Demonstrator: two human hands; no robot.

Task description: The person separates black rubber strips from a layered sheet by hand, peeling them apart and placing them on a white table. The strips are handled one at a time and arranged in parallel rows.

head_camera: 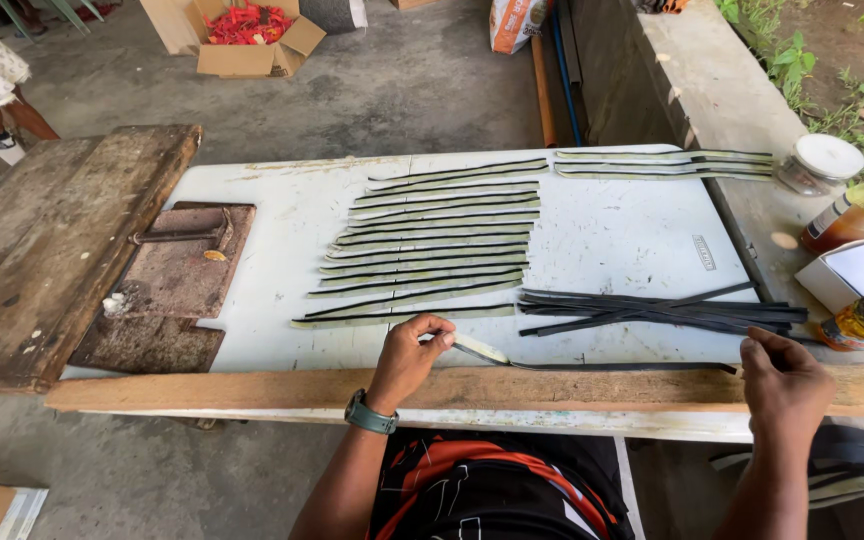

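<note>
We hold one long dark strip (612,366) stretched along the wooden plank (252,390) at the near edge of the white table (622,235). The left hand (407,358) pinches the strip's pale end between thumb and fingers (439,330). The right hand (784,385) is closed over the far end of the strip, fingers curled; we judge it to be gripping the strip, though the contact point itself is hidden.

Progress, judged from the layout:
- Done: a row of pale-and-dark strips (422,250) lies in parallel lines across the middle of the table, and a shorter set of laid strips (662,165) lies at the far right edge.
- In hand: the single strip on the plank.
- Left: a loose bundle of dark strips (662,312) lies just beyond the plank, near the right hand, not yet laid out.

Surface and surroundings:
- The table is white, scuffed and stained. A rusty metal plate (187,265) rests on its left side, beside a weathered wooden bench (42,250).
- A lidded jar (820,162), two bottles (857,212) and a white box (857,268) stand at the right on a concrete ledge (712,70).
- The floor is bare concrete; a cardboard box of red items (249,30) stands beyond the table.
</note>
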